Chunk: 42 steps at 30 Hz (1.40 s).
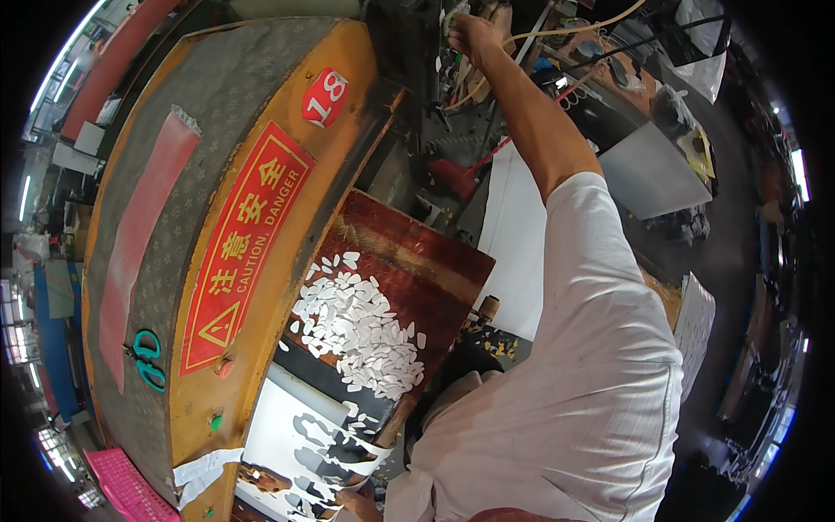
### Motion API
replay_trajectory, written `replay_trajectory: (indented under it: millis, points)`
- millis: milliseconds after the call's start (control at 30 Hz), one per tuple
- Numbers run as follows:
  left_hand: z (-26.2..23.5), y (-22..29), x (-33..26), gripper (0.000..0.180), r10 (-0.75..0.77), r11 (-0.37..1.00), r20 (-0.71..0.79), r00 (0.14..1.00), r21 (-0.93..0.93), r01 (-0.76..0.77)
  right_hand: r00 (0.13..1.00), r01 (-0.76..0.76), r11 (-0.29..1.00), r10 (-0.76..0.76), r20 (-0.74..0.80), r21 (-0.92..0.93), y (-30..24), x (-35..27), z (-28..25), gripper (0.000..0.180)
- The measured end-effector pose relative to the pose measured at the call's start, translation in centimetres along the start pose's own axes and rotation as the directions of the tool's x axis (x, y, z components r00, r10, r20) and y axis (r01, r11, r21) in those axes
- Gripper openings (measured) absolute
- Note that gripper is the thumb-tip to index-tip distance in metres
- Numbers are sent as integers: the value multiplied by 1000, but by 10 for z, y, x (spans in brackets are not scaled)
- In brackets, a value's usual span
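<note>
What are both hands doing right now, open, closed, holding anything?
Right hand: reaching up among the tools at the far end of the bench; grip cannot be told.
Left hand: resting on the punched white sheet; grip cannot be told.

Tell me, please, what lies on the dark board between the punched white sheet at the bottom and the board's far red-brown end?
In the head view, a heap of small white cut-out pieces lies on the board, above the white sheet.
</note>
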<state>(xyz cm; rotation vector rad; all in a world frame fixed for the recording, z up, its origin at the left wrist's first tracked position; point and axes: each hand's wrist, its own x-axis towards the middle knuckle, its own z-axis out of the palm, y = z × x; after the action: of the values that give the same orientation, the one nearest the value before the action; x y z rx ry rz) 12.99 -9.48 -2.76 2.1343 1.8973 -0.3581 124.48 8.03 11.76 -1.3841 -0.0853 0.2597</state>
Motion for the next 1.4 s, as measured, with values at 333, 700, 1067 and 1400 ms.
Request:
replay_trajectory:
  millis: [333, 700, 1067, 1400]
  points:
    - [2, -7, -4, 78, 12, 1000, 4, 1000, -3, -12, 1000, 13, 1000, -13, 10, 3, 3, 3, -3, 30]
    - [5, -15, -10, 83, 21, 1000, 8, 1000, -6, -21, 999, 30, 996, -27, -29, 80, 0, -5, -3, 20]
    - [11, -25, -15, 89, 47, 999, 15, 999, -15, -46, 1000, 13, 1000, -13, -9, 20, -5, -8, -6, 24]
    - [25, -67, -24, 94, 190, 969, 49, 981, 152, -195, 998, 58, 998, -58, -10, 11, 26, 33, -35, 27]
